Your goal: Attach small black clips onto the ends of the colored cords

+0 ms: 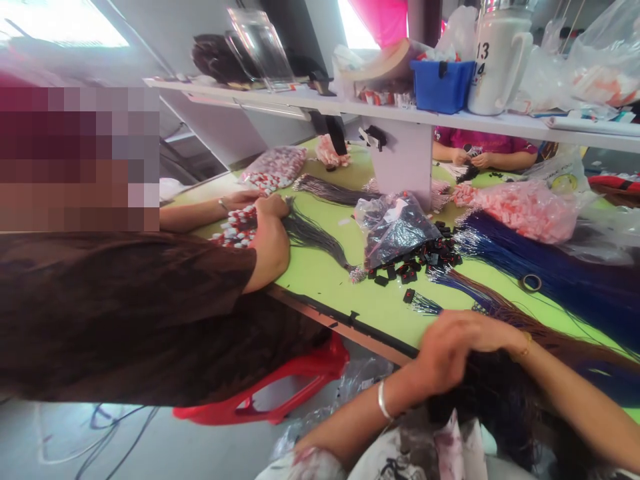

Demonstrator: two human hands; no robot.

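Note:
My left hand (443,353), with a silver bangle at its wrist, is closed near the table's front edge. My right hand (487,331) meets it from the right, its fingers curled and partly hidden behind the left. A short fan of dark blue wires (426,305) comes out just past my fingers. At the wires' far end is a small black connector housing (409,295) with a red part. Where the wires pass into my grip is covered. Loose black connector housings (435,253) lie beyond, beside a bundle of brown wires (500,303) with pale tips.
A co-worker's hand (273,207) at left is by red-and-white connectors (235,227) and grey wires (320,233). Dark blue wires (540,267), a tape roll (530,283) and a bag of pink connectors (535,210) lie right. A shelf (390,110) spans above; a red stool (280,387) stands below.

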